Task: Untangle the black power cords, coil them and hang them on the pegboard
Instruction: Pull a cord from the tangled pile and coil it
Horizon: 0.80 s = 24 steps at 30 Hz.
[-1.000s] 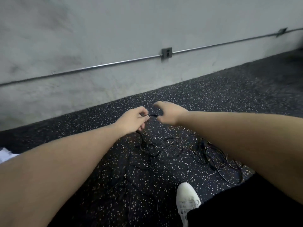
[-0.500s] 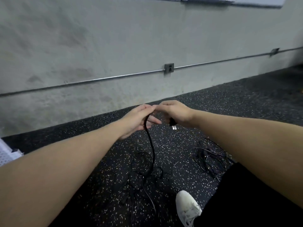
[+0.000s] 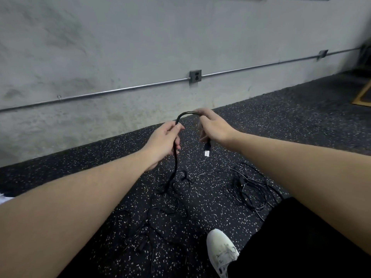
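Note:
A black power cord (image 3: 181, 116) arches between my two hands above the speckled floor. My left hand (image 3: 163, 140) grips the cord where it drops toward the floor. My right hand (image 3: 213, 125) holds the other end, and the plug (image 3: 207, 149) with its metal prongs hangs below that hand. From my left hand the cord runs down into a loose tangle of black cords (image 3: 170, 189) on the floor. A second tangle of thin black cords (image 3: 251, 189) lies to the right, beside my dark trouser leg. No pegboard is visible.
A grey concrete wall (image 3: 140, 47) carries a metal conduit with an outlet box (image 3: 195, 76). More thin cords (image 3: 138, 233) lie near my white shoe (image 3: 221, 251). A yellow-edged object (image 3: 362, 96) sits at the far right on the black rubber floor (image 3: 291, 113).
Both hands have risen and moved apart, drawing the cord into an arch. The plug now hangs free below my right hand. The view has tilted upward.

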{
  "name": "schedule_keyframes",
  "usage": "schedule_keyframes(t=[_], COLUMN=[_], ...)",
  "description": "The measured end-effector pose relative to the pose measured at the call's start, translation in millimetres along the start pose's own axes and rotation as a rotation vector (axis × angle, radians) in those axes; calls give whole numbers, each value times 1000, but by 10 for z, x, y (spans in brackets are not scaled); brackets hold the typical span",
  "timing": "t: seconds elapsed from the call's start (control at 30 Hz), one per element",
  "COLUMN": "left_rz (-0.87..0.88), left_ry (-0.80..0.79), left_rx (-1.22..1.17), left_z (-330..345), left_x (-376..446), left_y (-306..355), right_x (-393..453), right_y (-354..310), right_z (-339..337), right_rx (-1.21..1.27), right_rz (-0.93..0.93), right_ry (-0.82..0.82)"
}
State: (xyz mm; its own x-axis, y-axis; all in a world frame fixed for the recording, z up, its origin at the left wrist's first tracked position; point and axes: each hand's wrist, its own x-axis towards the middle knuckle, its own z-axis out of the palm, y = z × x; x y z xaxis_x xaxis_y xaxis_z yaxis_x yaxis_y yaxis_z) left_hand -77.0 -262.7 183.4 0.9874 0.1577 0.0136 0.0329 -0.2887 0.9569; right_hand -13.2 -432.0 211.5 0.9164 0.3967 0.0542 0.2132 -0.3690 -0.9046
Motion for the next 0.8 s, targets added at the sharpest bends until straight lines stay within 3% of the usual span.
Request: schedule_keyframes(t=[0.13, 0.27, 0.47, 0.63, 0.8], left_rz=[12, -92, -165, -256, -165], left_ry=[37, 34, 114, 99, 77], left_rx=[-43, -318, -607, -571, -577], left_z=[111, 206, 205, 157, 151], left_x=[120, 161, 154, 94, 53], left_y=[58, 144, 240, 297, 303], right_x=[-26, 32, 11, 42, 19], right_y=[-90, -82, 25, 15, -110], right_z=[-6, -5, 105, 184, 348], right_rx=[-107, -150, 133, 190, 397], right_rz=[-127, -21, 167, 204, 191], right_ry=[71, 115, -125, -155, -116])
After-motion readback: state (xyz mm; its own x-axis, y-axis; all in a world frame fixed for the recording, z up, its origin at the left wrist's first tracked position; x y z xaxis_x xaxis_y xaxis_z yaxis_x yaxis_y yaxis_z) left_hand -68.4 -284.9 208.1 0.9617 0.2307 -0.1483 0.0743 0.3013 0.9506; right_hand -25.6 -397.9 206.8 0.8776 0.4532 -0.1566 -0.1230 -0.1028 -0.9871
